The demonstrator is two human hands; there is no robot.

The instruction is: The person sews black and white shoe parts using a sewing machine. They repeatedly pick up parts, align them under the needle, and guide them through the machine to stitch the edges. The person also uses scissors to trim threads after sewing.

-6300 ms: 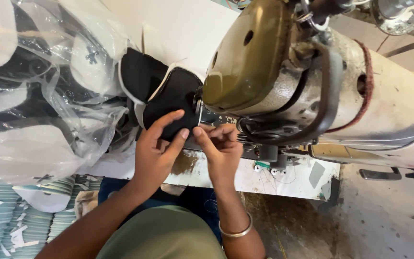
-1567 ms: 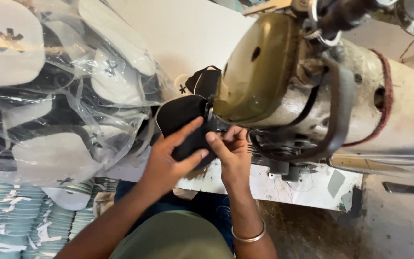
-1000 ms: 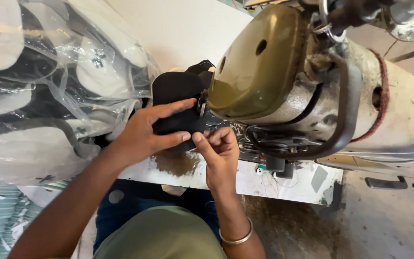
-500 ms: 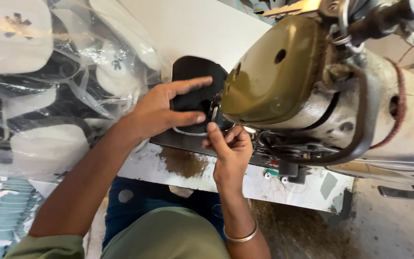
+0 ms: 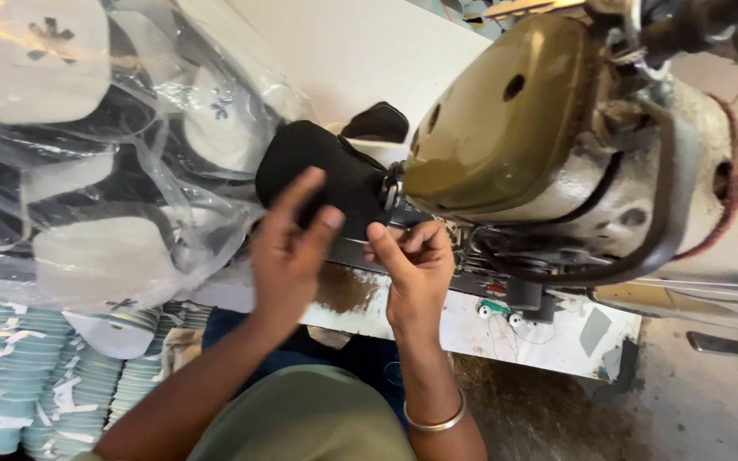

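Two hands work a black fabric piece (image 5: 326,175) (beside bagged white pieces (image 5: 104,256)): left hand (image 5: 292,252), fingers spread, rests on it; right hand (image 5: 416,265) pinches its edge by the sewing machine (image 5: 506,128).

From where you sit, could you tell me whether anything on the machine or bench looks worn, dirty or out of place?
Yes. The bench edge is chipped and scuffed, with a brown stain below the black fabric piece that the left hand and right hand are working on. The sewing machine has worn, grimy paint. Nothing has spilled.
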